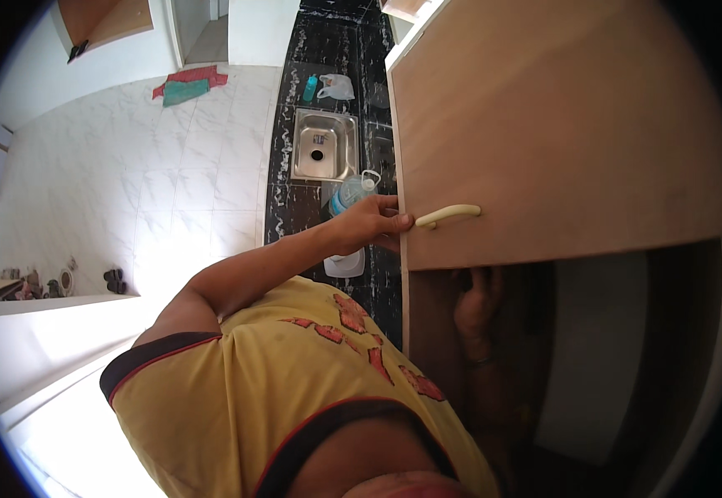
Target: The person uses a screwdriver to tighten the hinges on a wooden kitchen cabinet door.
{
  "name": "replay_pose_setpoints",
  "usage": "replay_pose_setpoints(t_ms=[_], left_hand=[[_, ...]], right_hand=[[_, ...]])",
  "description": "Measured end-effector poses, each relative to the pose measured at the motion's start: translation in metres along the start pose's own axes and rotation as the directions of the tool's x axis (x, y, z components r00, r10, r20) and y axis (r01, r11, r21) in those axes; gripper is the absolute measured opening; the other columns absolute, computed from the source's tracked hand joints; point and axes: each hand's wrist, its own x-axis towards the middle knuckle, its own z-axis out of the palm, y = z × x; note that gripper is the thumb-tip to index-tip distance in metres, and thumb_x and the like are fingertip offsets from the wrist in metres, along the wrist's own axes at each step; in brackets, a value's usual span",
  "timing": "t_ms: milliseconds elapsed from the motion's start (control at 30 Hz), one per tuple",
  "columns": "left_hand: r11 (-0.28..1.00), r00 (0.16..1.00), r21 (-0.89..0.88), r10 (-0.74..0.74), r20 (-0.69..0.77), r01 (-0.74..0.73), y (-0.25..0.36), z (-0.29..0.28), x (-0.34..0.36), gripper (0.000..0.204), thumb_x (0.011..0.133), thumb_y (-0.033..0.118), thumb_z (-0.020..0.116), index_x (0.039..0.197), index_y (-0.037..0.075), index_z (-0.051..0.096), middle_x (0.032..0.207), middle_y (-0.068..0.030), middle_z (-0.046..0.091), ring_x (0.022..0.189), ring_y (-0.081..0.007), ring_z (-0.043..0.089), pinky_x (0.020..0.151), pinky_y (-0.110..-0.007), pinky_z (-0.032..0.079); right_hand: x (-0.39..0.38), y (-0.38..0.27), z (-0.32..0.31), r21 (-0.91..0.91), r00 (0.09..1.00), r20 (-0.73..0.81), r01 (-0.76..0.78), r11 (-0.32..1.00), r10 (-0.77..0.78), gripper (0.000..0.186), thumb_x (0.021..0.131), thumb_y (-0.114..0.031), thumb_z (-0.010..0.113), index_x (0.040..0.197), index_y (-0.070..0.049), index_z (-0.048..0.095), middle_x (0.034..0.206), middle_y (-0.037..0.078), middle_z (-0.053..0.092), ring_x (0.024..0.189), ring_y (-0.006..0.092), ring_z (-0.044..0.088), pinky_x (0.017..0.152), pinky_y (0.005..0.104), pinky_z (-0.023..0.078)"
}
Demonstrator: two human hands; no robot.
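Note:
A plain wooden cabinet door (560,116) with a cream curved handle (452,213) fills the upper right. My left hand (369,224) grips the door's left edge beside the handle, its thumb pressed on the face. My right hand (475,307) reaches up inside the dark cabinet opening (593,357) under the door. Its fingers are bent at the door's lower edge, their tips partly hidden, and whatever they hold is too dark to make out.
A black veined counter (282,199) holds a steel sink (326,124), large clear water bottle (348,192), teal bottle (309,87), white bag (336,87) and pale container (344,264). Red and green cloths (185,90) and dark footwear (115,280) lie on the marble floor (112,166).

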Motion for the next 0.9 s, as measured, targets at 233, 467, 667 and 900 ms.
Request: replay_pose_setpoints(t_ms=[233, 467, 667, 900], left_hand=[[0.993, 0.986, -0.102, -0.035, 0.166, 0.052, -0.017, 0.004, -0.008, 0.082, 0.088, 0.046, 0.080, 0.149, 0.005, 0.045, 0.137, -0.0090, 0.061, 0.118, -0.0205, 0.065, 0.091, -0.039, 0.061], [0.998, 0.909, -0.016, -0.046, 0.414, 0.058, -0.025, -0.030, 0.027, 0.097, 0.081, 0.051, 0.086, 0.150, 0.000, 0.042, 0.142, -0.0129, 0.057, 0.132, -0.0251, 0.054, 0.108, -0.041, 0.048], [0.995, 0.873, -0.079, 0.089, 0.479, -0.058, -0.002, -0.049, 0.060, 0.101, 0.084, 0.047, 0.085, 0.155, -0.001, 0.033, 0.153, -0.0172, 0.046, 0.144, -0.0298, 0.040, 0.121, -0.044, 0.032], [0.909, 0.931, -0.240, 0.289, -0.223, -0.340, 0.105, -0.159, 0.163, 0.098, 0.090, 0.041, 0.079, 0.163, 0.011, 0.021, 0.154, -0.0174, 0.041, 0.139, -0.0295, 0.047, 0.111, -0.043, 0.046]], right_hand=[[-0.003, 0.044, -0.017, -0.739, 0.886, 0.182, 0.410, 0.535, -0.427, 0.027, 0.102, -0.010, 0.058, 0.124, 0.005, 0.064, 0.118, 0.020, 0.067, 0.112, 0.0330, 0.062, 0.097, 0.0486, 0.049], [-0.043, 0.053, -0.015, -0.511, 0.968, -0.247, -0.162, 0.844, 0.036, 0.030, 0.101, -0.009, 0.060, 0.127, 0.005, 0.063, 0.120, 0.021, 0.067, 0.114, 0.0369, 0.062, 0.098, 0.0503, 0.049], [-0.051, 0.041, 0.007, -0.509, 0.893, -0.399, -0.404, 0.760, 0.208, 0.031, 0.100, -0.009, 0.060, 0.127, 0.005, 0.062, 0.121, 0.022, 0.066, 0.114, 0.0374, 0.062, 0.099, 0.0504, 0.049], [-0.051, 0.013, 0.048, -0.514, 0.785, -0.533, -0.597, 0.616, 0.316, 0.032, 0.099, -0.008, 0.061, 0.128, 0.005, 0.061, 0.121, 0.022, 0.066, 0.115, 0.0379, 0.061, 0.099, 0.0507, 0.048]])
